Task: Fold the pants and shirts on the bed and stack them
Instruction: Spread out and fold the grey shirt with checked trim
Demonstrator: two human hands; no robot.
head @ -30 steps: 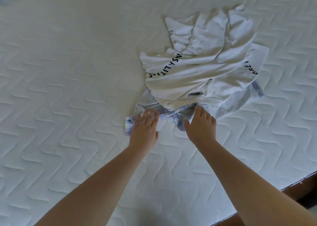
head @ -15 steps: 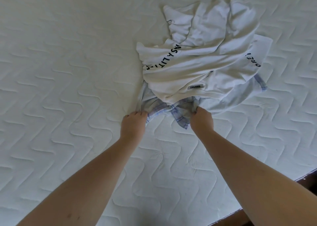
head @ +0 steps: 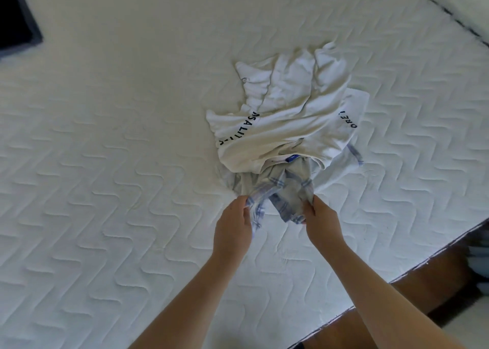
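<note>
A crumpled pile of clothes lies on the white quilted mattress (head: 111, 163). On top is a white shirt (head: 288, 115) with dark lettering. Under it sits a pale blue plaid garment (head: 284, 187), partly hidden, with its near end pulled out toward me. My left hand (head: 234, 224) grips the plaid cloth at its left corner. My right hand (head: 321, 216) grips it at the right corner. Both hands hold the cloth slightly above the mattress, a short gap between them.
A dark object (head: 16, 31) lies at the mattress's far left corner. The bed's edge (head: 397, 277) runs diagonally at the lower right, with brown floor beyond it. Another edge shows at the top right.
My hands went from lying flat on the plaid cloth to gripping it, then drew its near end out from under the white shirt toward me.
</note>
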